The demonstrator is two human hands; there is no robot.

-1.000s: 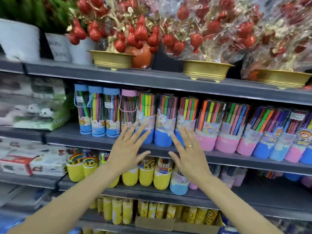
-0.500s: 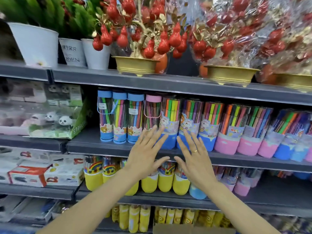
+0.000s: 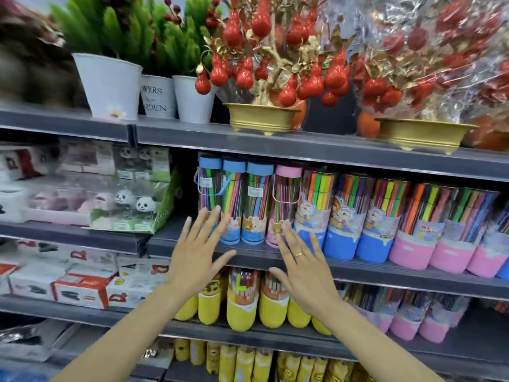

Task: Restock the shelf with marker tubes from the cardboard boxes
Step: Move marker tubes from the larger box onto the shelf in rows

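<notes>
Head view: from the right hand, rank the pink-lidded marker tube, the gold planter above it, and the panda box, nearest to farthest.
1. Pink-lidded marker tube: just above the fingertips of the right hand, same shelf.
2. Gold planter: one shelf up, slightly left.
3. Panda box: far left, beyond the left hand.

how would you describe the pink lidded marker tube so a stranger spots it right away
Find the grey shelf under the gold pots. At its left end stand four tall clear tubes with caps. The pink-capped tube is the rightmost of them, just above the right hand; its three neighbours to the left have blue caps.
</notes>
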